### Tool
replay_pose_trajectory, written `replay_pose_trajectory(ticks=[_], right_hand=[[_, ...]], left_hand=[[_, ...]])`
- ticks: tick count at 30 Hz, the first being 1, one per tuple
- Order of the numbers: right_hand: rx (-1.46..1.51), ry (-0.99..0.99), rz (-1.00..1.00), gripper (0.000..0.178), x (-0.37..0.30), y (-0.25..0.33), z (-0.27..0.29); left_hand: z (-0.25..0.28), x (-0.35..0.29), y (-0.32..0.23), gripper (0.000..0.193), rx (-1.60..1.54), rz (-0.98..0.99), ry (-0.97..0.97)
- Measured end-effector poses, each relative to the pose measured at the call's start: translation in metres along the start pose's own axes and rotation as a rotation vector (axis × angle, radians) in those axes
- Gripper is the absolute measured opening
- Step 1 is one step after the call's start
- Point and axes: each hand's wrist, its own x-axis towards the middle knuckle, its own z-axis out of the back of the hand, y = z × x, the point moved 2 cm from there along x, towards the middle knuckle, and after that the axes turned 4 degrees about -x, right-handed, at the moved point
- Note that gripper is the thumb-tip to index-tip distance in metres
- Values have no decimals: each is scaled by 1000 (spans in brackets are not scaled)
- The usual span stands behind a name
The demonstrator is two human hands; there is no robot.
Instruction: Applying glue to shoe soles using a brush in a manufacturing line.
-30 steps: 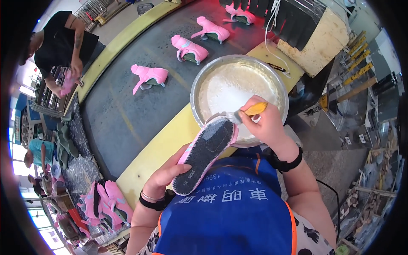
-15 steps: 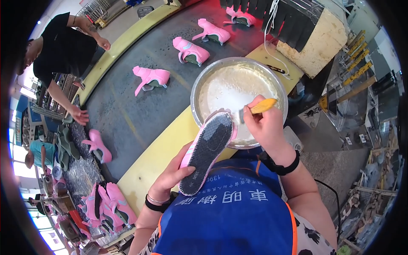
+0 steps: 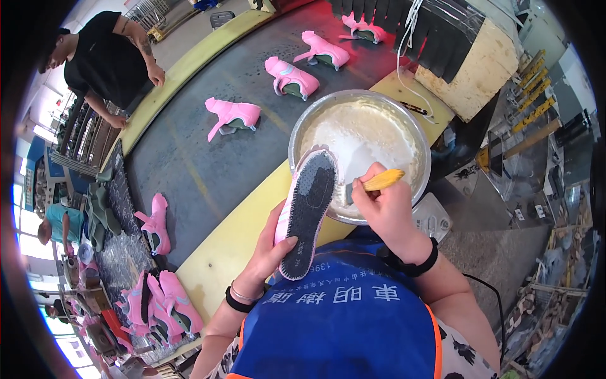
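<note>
My left hand [image 3: 270,249] is closed around a pink shoe upper [image 3: 307,215], its dark stitched underside facing up and its toe end pointing away from me. In my right hand [image 3: 391,208] is a brush [image 3: 383,180] with a yellow handle, pinched between thumb and fingers. The bristle end points left, close beside the upper's edge; whether it touches cannot be made out. Both are over the near side of a wide metal basin [image 3: 297,136] with whitish liquid [image 3: 360,142] inside and dried cream residue on its inner wall.
Several pink uppers, one of them this upper [image 3: 233,117], sit on the dark conveyor belt [image 3: 183,148]. More pink uppers [image 3: 164,306] are piled at the lower left, near green shoe lasts [image 3: 101,215]. A co-worker in black [image 3: 104,63] stands across the belt. Black flaps [image 3: 435,38] hang at a machine opening.
The upper in my left hand has turned more upright, and the brush has moved slightly down and left. The co-worker's arms have drawn back to the belt's edge. Pink uppers on the belt have shifted slightly.
</note>
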Motion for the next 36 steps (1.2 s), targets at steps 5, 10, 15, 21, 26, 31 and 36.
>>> replay_pose_trajectory(ticks=[5, 10, 15, 21, 26, 31, 36], right_hand=[[78, -95, 8, 18, 9, -1, -8], [109, 47, -32, 20, -10, 10, -20], [202, 136, -111, 19, -14, 23, -18], [33, 128, -76, 19, 10, 16, -16], [-34, -14, -33, 17, 43, -1, -5], [32, -120, 139, 14, 45, 2, 1], [68, 24, 67, 13, 36, -6, -4]], left_hand=[[0, -1, 2, 81, -28, -15, 40], [6, -2, 6, 83, -38, -14, -4], [11, -1, 4, 84, -102, -13, 8], [15, -6, -2, 87, 21, -77, 70], [24, -17, -6, 88, 172, -94, 158], [25, -22, -6, 92, 33, -22, 188], [23, -22, -5, 94, -85, 24, 182]])
